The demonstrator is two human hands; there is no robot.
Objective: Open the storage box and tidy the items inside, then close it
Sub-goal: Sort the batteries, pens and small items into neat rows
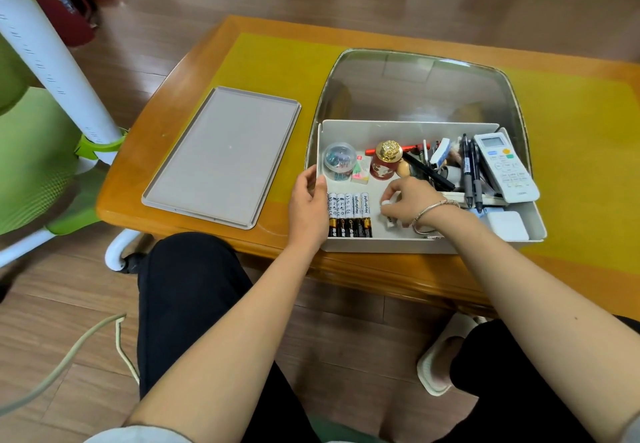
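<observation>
Table [214, 47] carries everything, and the storage box [433, 243] sits at its near edge, open, so both arms reach in easily. Left of the box lies the lid [221, 155], set flat and out of the way. The left hand [308, 207] curls over the box's left wall, likely to steady it. Inside the box, batteries [349, 214] lie lined up by that wall; just beside them the right hand [410, 200] pinches a small white tube [387, 212], seemingly to lay it alongside.
</observation>
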